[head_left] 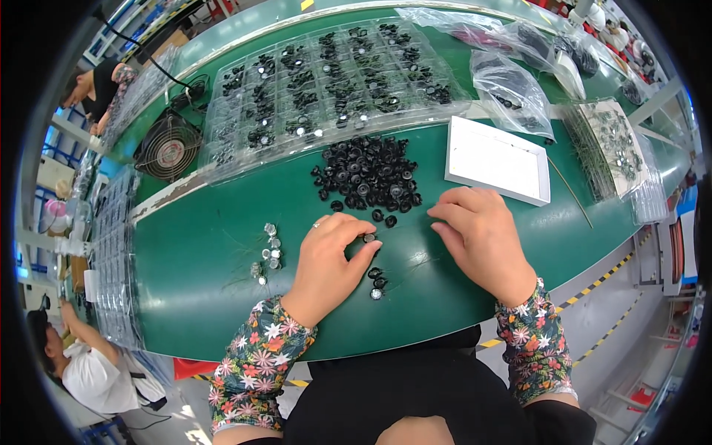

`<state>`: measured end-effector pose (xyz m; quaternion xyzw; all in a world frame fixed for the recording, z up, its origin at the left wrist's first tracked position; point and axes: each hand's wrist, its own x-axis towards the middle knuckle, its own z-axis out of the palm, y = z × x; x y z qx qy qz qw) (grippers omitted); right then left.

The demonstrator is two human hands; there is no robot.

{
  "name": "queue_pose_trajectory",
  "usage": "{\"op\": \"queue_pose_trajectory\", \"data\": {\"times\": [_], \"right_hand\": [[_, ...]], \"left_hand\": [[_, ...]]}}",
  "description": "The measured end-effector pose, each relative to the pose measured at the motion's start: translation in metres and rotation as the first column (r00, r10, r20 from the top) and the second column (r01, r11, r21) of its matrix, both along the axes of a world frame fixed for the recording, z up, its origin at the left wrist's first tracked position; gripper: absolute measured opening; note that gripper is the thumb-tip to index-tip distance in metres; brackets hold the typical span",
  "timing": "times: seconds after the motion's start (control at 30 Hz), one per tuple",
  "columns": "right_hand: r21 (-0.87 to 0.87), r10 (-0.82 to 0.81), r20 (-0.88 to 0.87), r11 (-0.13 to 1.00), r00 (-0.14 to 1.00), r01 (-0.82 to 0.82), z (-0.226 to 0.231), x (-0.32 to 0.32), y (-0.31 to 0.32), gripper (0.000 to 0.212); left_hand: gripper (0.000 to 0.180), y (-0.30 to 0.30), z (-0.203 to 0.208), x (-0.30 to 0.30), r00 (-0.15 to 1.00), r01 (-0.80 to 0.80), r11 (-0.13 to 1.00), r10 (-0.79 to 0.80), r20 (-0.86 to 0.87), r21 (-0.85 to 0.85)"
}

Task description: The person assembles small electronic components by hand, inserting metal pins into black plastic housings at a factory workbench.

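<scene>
My left hand [334,252] pinches a small round part [369,238] with a pale face and dark rim between thumb and index finger, just above the green table. To its right, my right hand [482,233] hovers with curled fingers, thumb and index tips a little apart, nothing visible between them. Beyond both hands lies a heap of black round caps [367,170]. Below my left fingertips, a short row of black caps [378,282] ends in a silver-faced piece [376,294]. Several silver discs with thin wires [271,245] lie left of my left hand.
A clear compartment tray [319,81] full of wired parts stands at the back, beside a small fan [169,148]. A white box [498,159], plastic bags [512,89] and a bundle of wired pieces [608,148] lie to the right. Two people [96,363] work at left.
</scene>
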<state>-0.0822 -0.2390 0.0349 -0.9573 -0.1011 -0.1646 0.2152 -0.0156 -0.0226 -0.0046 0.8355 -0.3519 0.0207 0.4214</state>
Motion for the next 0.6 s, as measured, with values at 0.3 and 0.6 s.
{"op": "queue_pose_trajectory", "data": {"times": [0.3,0.6], "right_hand": [[0.057,0.244,0.059,0.967,0.968,-0.247,-0.024,0.002,0.021,0.02],[0.051,0.301,-0.155,0.954,0.941,-0.296,-0.011,-0.011,0.011,0.047]], "left_hand": [[0.014,0.006,0.008,-0.002,0.993,0.112,0.992,-0.11,-0.031,0.063],[0.049,0.007,0.026,-0.012,0.961,0.276,0.93,-0.272,-0.051,0.242]]}}
